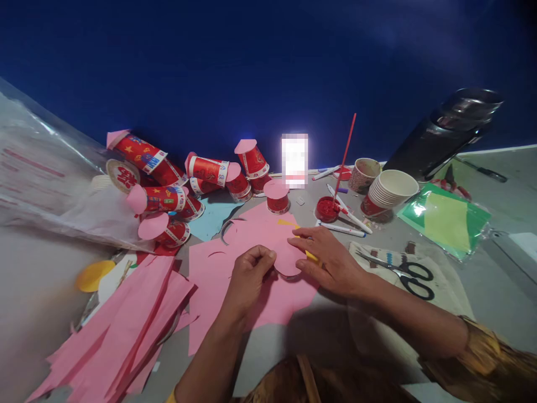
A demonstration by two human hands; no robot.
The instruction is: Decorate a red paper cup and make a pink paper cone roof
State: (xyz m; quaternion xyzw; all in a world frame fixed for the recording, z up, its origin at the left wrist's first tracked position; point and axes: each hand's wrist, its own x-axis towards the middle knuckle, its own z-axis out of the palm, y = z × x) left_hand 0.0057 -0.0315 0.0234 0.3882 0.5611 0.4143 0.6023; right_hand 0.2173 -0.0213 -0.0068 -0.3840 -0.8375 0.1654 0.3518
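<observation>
A round pink paper disc [289, 256] lies between my hands, above a large pink paper sheet [264, 308]. My left hand [251, 274] pinches the disc's left edge between thumb and fingers. On the other side, my right hand [335, 263] has its fingers stretched apart, the tips touching the disc's right edge. Something yellow shows partly from under that hand; its kind is hidden. Just beyond stands a short red paper cup [278, 204] with a pink disc on top.
Red cups with pink paper tops [207, 169] cluster at left, beside folded pink paper [113, 330]. On the right are a red paint pot [326, 210], stacked paper cups [388, 193], scissors [403, 274] on a cloth bag, a green packet [444, 221] and a black flask [444, 134].
</observation>
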